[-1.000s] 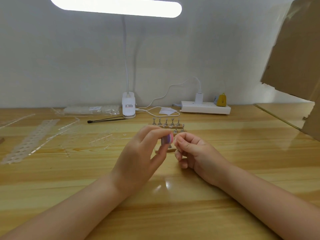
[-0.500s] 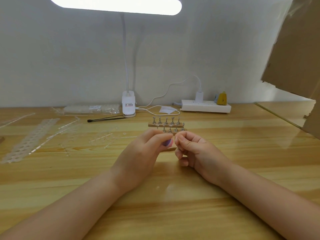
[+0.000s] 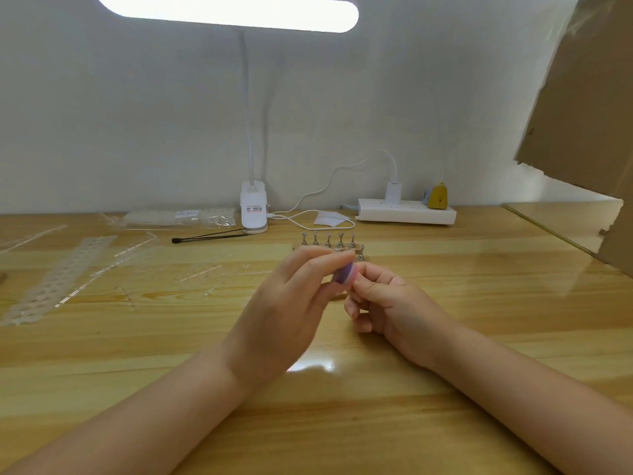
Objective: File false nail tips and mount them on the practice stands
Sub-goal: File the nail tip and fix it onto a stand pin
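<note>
A: What is the left hand (image 3: 287,303) doing?

B: Its thumb and fingers pinch a small purple and pink file block (image 3: 345,274), pressed against whatever the right hand (image 3: 383,303) holds at its fingertips.

A: Is that a nail tip?

B: I judge so, but it is clear and too small to make out. The right hand's thumb and forefinger are pinched together, the other fingers curled under, just above the desk (image 3: 445,337).

A: What has changed in the last second?

B: The file block has shifted. A second ago it stood between the fingertips with its broad face showing, half a second ago it had sunk nearly out of sight behind them, and now it shows again, tilted. The right hand has hardly moved. That reads as filing strokes under way.

A: So the mounting is not yet begun for this tip?

B: Not yet. The practice stands (image 3: 329,242) wait just behind the hands, and I cannot tell whether any of them carries a tip. Strips of clear tips (image 3: 68,275) lie well off to the left.
</note>
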A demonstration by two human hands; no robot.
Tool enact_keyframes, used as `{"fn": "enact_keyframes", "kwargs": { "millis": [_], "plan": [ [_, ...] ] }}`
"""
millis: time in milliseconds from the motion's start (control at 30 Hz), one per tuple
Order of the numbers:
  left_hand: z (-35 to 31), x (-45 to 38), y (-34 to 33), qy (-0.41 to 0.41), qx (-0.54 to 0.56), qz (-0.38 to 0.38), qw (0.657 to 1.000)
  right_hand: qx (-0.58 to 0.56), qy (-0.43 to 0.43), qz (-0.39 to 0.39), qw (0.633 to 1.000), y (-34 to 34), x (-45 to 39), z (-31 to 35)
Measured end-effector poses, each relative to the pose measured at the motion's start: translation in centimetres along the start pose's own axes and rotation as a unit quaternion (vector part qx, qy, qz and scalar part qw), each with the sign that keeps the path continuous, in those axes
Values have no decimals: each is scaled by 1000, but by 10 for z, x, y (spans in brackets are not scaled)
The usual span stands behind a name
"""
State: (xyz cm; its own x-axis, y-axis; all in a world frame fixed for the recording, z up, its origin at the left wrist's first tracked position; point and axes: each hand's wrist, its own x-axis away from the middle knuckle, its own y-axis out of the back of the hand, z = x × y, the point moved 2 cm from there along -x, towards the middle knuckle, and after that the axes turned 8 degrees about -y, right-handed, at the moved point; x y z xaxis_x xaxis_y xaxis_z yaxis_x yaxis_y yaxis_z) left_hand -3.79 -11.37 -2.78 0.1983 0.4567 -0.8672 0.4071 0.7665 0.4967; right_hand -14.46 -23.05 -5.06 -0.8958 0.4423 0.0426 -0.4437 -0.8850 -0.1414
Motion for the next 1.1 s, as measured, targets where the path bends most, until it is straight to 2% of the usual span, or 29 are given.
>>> {"fn": "enact_keyframes", "kwargs": {
  "millis": [100, 133, 200, 267, 333, 400, 467, 567, 667, 767, 867, 933, 1033, 1100],
  "plan": [
    [4, 6, 1, 17, -16, 58, 998, -12, -2, 3, 1000, 0, -1, 1],
    [6, 8, 3, 27, -28, 61, 997, -15, -3, 2, 1000, 0, -1, 0],
    [7, 6, 6, 31, -28, 22, 999, -13, -3, -1, 1000, 0, -2, -1],
    [1, 0, 3, 6, -10, 0, 1000, -5, 0, -2, 1000, 1, -2, -1],
    [-3, 1, -2, -16, -12, 34, 999, -7, -1, 1, 1000, 2, -2, -1],
    [1, 5, -1, -3, -34, 67, 997, -20, -4, 3, 1000, 1, -1, 0],
    [5, 8, 3, 19, -53, 59, 997, -20, -7, -1, 1000, 0, -1, 1],
    [0, 3, 1, 0, -25, 20, 999, -5, -3, -4, 1000, 0, 0, 0],
    [-1, 6, -5, -12, -39, 70, 997, -7, -7, -3, 1000, 1, 1, 1],
    [11, 12, 0, 25, -89, 88, 992, -23, -10, -6, 1000, 0, 0, 2],
    [7, 6, -2, -18, -78, 38, 996, -8, -8, -6, 1000, 1, 0, 0],
    [2, 7, -9, -53, -93, 60, 992, -3, -7, -3, 1000, 2, 0, 0],
    [12, 13, -5, -1, -147, 99, 984, -30, -15, -2, 999, 2, -1, 1],
    [14, 11, 2, 25, -153, 81, 985, -35, -19, -3, 999, 1, -1, 1]
  ]
}}
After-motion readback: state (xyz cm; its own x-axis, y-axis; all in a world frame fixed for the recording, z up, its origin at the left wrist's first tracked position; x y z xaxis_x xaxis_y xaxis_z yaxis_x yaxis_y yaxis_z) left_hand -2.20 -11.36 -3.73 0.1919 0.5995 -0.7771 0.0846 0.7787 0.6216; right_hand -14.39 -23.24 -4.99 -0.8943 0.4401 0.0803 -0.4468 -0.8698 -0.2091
